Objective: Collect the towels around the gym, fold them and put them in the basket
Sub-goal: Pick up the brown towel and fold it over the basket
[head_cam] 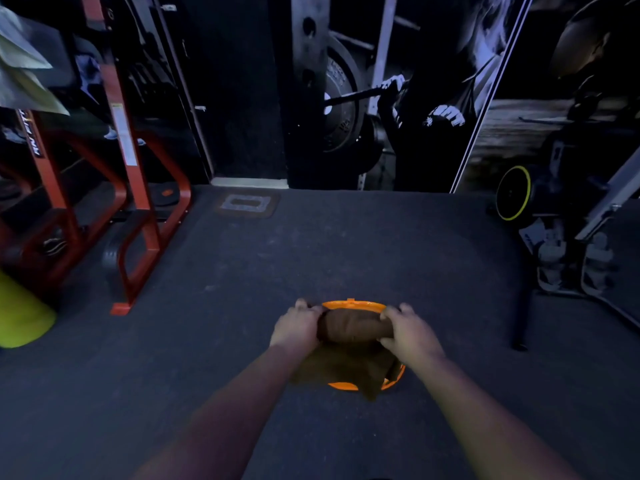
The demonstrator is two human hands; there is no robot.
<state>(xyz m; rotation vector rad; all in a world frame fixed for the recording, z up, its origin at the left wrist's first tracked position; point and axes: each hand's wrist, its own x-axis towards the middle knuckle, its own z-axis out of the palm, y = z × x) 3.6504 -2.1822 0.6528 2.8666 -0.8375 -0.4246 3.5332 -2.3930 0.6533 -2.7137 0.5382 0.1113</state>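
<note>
1. Both hands hold the towel (349, 328): my left hand (298, 325) grips one end of the brown roll, my right hand (406, 332) grips the other, fingers curled over the top, so each grip is closed on cloth.
2. Roll and hands sit right above the basket (353, 303), whose orange rim shows behind the roll and again below it. More brown cloth lies under the roll and drapes over the near rim; I cannot tell whether it is the same towel or another.
3. To do this well, I judge I should keep the two ends level and lower them together, so the roll goes in flat and stays tight.
4. I should let go only once the roll rests on what lies beneath, opening both grips at once so no end springs loose.
5. Loose cloth hanging over the near rim wants tucking inside, or it may drag the fold out onto the floor (173, 358).
6. Dim light hides the basket's depth, so I go by touch.
</note>
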